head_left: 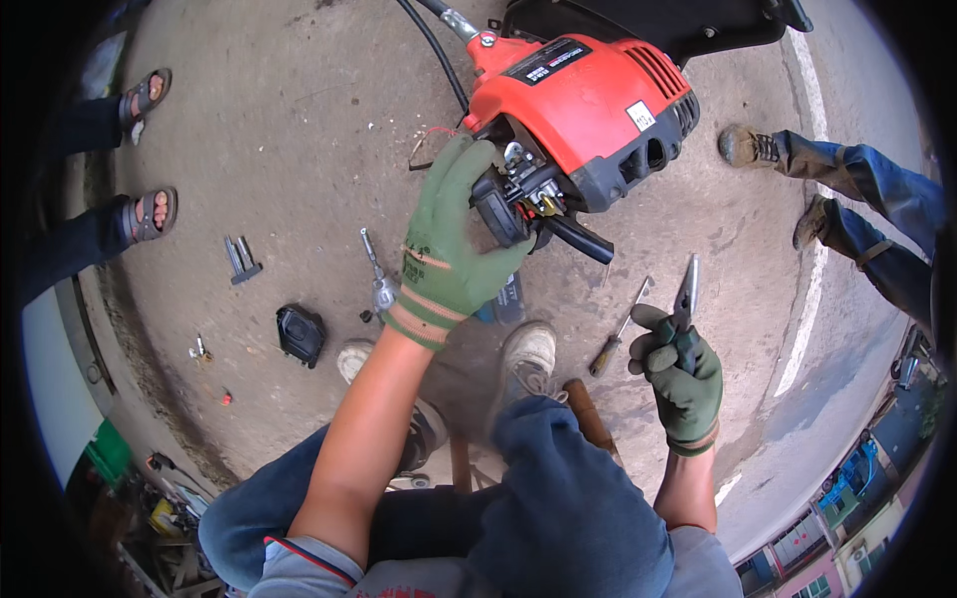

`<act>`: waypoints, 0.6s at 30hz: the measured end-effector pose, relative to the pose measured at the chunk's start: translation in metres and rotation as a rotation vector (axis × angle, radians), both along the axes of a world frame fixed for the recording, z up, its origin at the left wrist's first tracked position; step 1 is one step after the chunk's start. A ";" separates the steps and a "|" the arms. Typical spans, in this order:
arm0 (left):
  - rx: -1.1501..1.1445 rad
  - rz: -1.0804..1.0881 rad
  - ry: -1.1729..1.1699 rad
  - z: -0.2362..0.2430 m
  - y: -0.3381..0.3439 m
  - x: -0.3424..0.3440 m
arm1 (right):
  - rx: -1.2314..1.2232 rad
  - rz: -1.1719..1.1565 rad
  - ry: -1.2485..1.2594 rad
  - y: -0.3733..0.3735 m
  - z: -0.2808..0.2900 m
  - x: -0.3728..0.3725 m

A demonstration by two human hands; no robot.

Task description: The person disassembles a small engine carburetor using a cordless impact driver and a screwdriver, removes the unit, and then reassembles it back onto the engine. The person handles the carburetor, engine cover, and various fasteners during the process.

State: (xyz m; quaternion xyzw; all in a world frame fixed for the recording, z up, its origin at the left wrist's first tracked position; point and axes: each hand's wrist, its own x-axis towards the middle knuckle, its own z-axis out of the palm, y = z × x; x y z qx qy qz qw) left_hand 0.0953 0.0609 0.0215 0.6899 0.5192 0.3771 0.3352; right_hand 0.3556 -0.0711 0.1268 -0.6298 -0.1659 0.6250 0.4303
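Observation:
A small engine with a red shroud (pixel 568 105) lies on the ground ahead of me, its carburetor (pixel 533 181) exposed on the near side. My left hand (pixel 444 239), in a green knit glove, is closed around a black plastic housing (pixel 495 207) beside the carburetor; the fingertips on its far side are partly hidden. Needle-nose pliers (pixel 688 291) point upward in my gloved right hand (pixel 690 387), apart from the engine. That hand's fingers curl round the dark handles.
Right of my feet lies a screwdriver (pixel 619 329). To the left are a metal power tool (pixel 383 289), a black cover (pixel 300 334), a metal piece with two prongs (pixel 241 261) and small parts (pixel 201 350). Sandaled feet (pixel 150 214) and a brown boot (pixel 746 147) belong to people nearby.

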 end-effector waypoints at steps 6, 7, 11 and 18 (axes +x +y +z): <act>0.023 -0.016 0.012 0.004 0.004 -0.001 | -0.163 0.485 -0.144 0.062 0.027 -0.018; 0.026 -0.014 -0.004 0.005 0.004 -0.001 | -0.197 0.512 -0.169 0.067 0.028 -0.021; 0.028 -0.007 -0.042 0.004 0.004 0.000 | -0.150 0.606 -0.342 0.074 0.027 -0.031; -0.009 -0.002 -0.043 0.004 0.003 -0.002 | -0.200 0.692 -0.485 0.096 0.037 -0.050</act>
